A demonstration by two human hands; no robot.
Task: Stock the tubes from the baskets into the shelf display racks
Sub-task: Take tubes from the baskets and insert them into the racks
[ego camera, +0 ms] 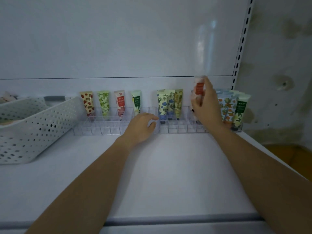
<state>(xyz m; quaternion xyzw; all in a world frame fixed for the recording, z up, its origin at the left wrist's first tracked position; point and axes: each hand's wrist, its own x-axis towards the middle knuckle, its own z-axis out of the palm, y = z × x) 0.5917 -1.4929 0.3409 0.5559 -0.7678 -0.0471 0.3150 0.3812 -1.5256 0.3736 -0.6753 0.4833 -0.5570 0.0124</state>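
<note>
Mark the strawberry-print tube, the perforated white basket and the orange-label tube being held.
strawberry-print tube (87,102): head view, middle of its printed body.
perforated white basket (33,130): head view, its near side wall.
orange-label tube (199,90): head view, the orange label on its front.

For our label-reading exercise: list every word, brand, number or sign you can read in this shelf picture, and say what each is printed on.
No text here is legible.
Red-panel tube: white characters, too blurred to read.
Green-panel tube beside it: too blurred.
Held tube in the right hand, orange-red panel: too blurred.
Far-right tube, green panel: too blurred.
</note>
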